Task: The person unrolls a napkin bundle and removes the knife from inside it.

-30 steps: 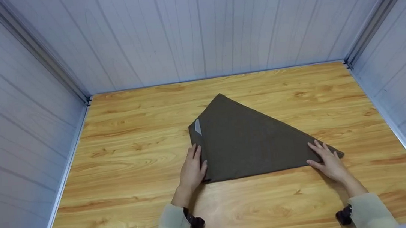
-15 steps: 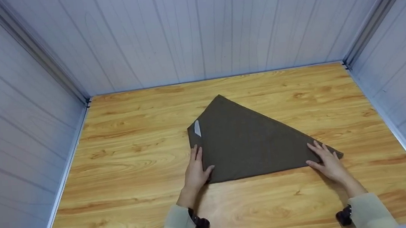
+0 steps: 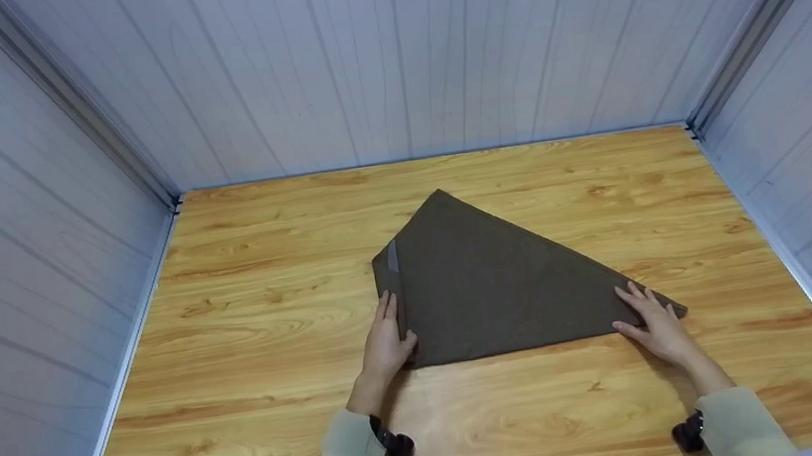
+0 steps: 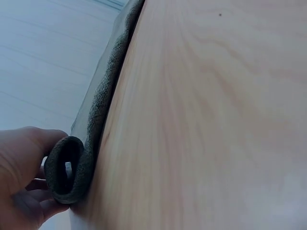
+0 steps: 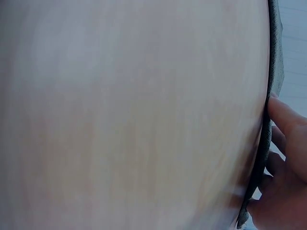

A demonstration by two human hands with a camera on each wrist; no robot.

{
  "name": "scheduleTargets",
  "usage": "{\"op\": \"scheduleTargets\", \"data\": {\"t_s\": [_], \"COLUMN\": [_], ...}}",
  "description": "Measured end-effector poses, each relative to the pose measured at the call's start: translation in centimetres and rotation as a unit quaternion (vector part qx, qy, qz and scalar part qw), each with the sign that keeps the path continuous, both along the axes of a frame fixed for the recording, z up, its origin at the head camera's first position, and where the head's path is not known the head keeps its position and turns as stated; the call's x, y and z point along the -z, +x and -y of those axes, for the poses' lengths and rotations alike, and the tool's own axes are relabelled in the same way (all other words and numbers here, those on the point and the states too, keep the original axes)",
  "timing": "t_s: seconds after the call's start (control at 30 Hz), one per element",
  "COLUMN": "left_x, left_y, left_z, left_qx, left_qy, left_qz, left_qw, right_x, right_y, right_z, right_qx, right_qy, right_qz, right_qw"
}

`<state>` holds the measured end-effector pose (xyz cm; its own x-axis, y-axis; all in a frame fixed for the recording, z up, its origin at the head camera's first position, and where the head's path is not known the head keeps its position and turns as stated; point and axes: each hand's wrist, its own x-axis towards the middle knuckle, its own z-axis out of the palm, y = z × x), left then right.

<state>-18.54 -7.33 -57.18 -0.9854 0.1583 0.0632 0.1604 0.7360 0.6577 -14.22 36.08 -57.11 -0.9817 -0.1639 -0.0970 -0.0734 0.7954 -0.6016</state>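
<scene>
A dark brown-olive cloth (image 3: pixel 495 286) lies folded into a large, roughly triangular shape on the wooden surface. Its left side is turned over into a narrow flap, where a small greyish patch (image 3: pixel 392 257) shows near the far end. My left hand (image 3: pixel 382 347) holds that flap by its near end. Seen from the left wrist, the thumb lies over a hollow rolled end (image 4: pixel 81 167) and the fingers curve round its outer side. Near the cloth's right corner rests my right hand (image 3: pixel 658 326), fingers spread on top and thumb at the near edge.
Wood-grain flooring (image 3: pixel 269 288) surrounds the cloth on all sides. Pale panelled walls stand at the back (image 3: pixel 396 63), left (image 3: pixel 24 260) and right (image 3: pixel 810 125). A small black camera is strapped to each wrist.
My left hand's thumb has gone onto the cloth and come back to the flap. The flap's edge has shifted slightly left and its pale patch looks narrower and darker. My right hand stays put.
</scene>
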Motion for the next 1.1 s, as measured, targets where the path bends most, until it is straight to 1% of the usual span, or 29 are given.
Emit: {"op": "scheduleTargets", "data": {"t_s": [0.27,0.57,0.93,1.1], "left_x": [0.0,0.0,0.1,0.3], "left_y": [0.1,0.4,0.8,0.8], "left_z": [0.7,1.5,2.8,3.6], "left_qx": [-0.01,-0.019,-0.022,-0.018], "left_qy": [0.004,0.006,0.016,0.009], "left_qz": [-0.024,-0.04,-0.03,-0.037], "left_qw": [0.9997,0.999,0.9992,0.9991], "right_x": [0.0,-0.2,-0.3,-0.2], "right_y": [-0.1,0.0,0.0,-0.1], "right_z": [-0.1,-0.1,-0.1,-0.1], "right_qx": [0.0,0.001,0.001,0.002], "right_qy": [-0.002,-0.005,0.002,0.003], "right_qz": [-0.002,-0.004,0.003,0.004], "right_qw": [1.0,1.0,1.0,1.0]}}
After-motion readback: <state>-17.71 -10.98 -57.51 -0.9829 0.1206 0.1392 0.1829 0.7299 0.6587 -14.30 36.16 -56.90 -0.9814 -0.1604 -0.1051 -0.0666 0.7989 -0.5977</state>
